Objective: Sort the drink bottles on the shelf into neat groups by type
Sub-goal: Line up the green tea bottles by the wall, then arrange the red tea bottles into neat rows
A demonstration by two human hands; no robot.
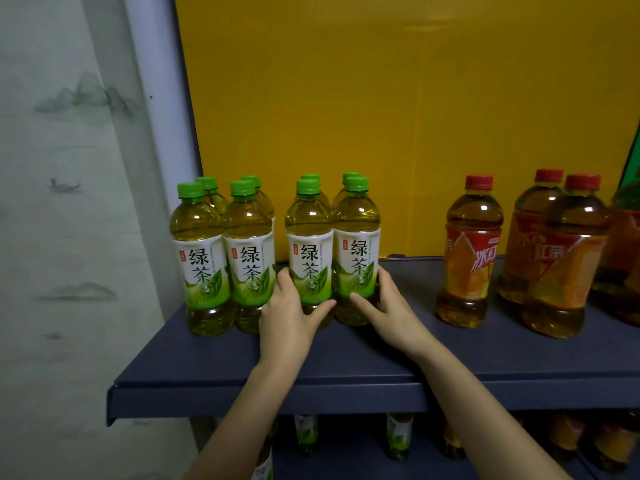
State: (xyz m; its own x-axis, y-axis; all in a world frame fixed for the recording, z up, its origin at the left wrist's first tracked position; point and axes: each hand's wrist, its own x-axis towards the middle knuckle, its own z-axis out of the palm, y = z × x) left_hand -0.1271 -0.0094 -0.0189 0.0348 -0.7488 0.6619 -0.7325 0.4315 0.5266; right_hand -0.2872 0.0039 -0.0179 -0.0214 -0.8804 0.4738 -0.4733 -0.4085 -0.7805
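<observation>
With left hand (287, 317) and right hand (388, 306), gripped two full green-capped plastic tea bottles (356, 244) low on dark blue shelf (346, 358); judged heavy, stiff, slick-walled.

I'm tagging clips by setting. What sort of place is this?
Probably a shop's drinks aisle: a dark blue shelf with a yellow back panel, identical green tea bottles grouped beside red-capped tea bottles.
</observation>
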